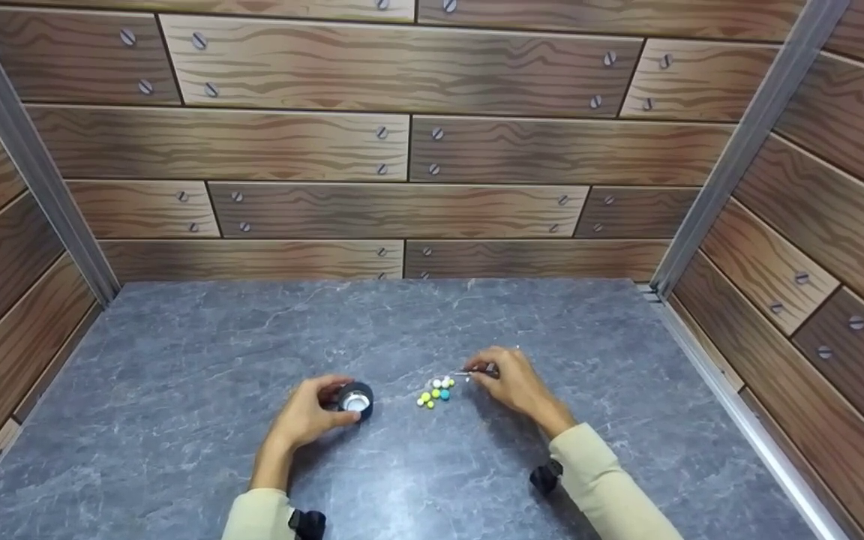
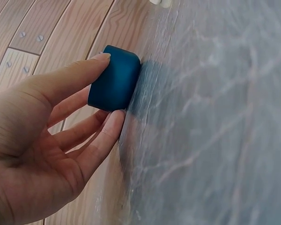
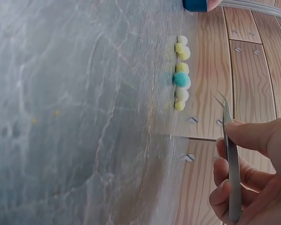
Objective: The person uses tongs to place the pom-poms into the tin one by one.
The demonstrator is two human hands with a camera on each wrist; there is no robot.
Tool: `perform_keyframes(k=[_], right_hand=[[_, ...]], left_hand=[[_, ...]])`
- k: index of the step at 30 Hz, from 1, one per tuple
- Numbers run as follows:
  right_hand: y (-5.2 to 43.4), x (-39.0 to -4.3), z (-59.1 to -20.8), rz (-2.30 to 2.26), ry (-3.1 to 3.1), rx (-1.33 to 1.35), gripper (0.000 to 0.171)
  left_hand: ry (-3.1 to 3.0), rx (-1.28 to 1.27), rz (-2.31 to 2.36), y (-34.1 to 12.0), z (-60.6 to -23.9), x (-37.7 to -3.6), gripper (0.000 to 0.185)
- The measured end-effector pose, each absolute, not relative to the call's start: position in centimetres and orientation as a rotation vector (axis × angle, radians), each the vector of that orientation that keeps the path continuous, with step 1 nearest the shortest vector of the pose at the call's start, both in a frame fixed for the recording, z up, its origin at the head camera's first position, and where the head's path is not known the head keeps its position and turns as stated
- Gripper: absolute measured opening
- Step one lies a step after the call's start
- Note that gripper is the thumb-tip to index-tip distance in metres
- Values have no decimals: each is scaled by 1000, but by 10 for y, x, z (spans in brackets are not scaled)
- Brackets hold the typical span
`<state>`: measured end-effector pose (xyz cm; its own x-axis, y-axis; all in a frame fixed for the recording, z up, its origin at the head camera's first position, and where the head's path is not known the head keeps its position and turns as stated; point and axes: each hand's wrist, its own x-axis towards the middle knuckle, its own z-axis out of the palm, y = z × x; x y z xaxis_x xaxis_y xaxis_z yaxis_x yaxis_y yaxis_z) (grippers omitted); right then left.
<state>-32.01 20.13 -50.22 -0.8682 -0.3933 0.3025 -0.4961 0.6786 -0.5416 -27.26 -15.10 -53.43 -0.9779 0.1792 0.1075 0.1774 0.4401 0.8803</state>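
Left hand on cup, right hand on tweezers, pom-poms between.
Left hand point(image 1: 304, 420) curls thumb and fingers round a small dark blue cup point(image 1: 356, 400) standing on the grey tabletop point(image 1: 177, 375). Right hand point(image 1: 516, 386) pinches metal tweezers point(image 3: 232, 164), tips slightly apart, holding nothing, just beside the cluster of yellow, white and teal pom-poms point(image 1: 436, 391).

- Tweezers point(image 3: 232, 164): thin, shiny metal.
- Small cup point(image 2: 114, 78): matt blue, smooth.
- Little balls point(image 3: 181, 78): fuzzy, soft-looking.
- Tabletop point(image 1: 177, 360): grey marbled, smooth.
- Walls point(image 1: 402, 150): printed wood grain.
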Motion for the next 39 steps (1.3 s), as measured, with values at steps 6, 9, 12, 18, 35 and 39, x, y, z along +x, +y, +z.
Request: perform_keyframes(k=[6,9,12,18,35,39], right_hand=[[199,-318,-506,946,-2733,720,13],[199,-318,-506,931,-2729,730,12],[200,-318,-506,926,-2732,728,12],[201,-320,-505,930,-2735,726,12],[202,-321,-507,953,-2762,693,13],[202,-322,-509,939,-2763,698,13]], left_hand=[[2661,335,1615,-152,-535,-269,55],[2655,344,1615,-153,-534,-268,56],[2655,344,1618,-153,-534,-268,55],[2662,279,1610,-153,-531,-270,56],[2664,317,1617,-152,-532,-271,54],[2666,334,1617,-153,-532,-271,54]])
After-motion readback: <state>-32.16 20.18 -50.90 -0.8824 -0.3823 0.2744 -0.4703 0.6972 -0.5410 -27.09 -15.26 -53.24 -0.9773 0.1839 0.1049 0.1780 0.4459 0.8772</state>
